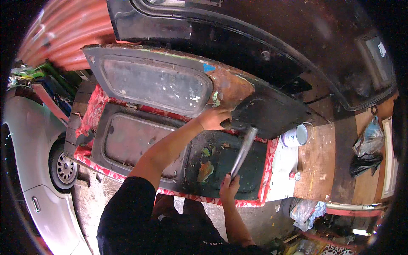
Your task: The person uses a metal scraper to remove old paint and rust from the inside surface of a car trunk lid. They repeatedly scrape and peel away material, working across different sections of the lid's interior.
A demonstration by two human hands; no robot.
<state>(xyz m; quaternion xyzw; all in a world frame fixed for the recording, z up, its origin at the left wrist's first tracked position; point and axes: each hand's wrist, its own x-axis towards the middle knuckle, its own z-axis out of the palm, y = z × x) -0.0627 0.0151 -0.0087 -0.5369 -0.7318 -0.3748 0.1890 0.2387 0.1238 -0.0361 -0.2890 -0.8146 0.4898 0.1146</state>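
A dark vehicle panel (272,110) with a rusty bare patch (233,87) leans up from a second dark panel (144,138) that lies flat on red-and-white patterned cloth (268,170). My left hand (214,118) is at the leaning panel's lower edge, just below the rust. Its fingers are closed around a small dark brown lump (227,124); I cannot tell whether this is loose or part of the panel. Lower right, my right hand (230,188) grips a long, shiny metal bar (245,149) by its lower end. The bar tilts upward, apart from my left hand.
To the right, an open paint can (294,136) and a small can (294,175) stand on a wooden surface (314,165). A large black vehicle panel (238,38) rises behind. A silver car (38,170) is at the left. Plastic bags (307,212) lie lower right.
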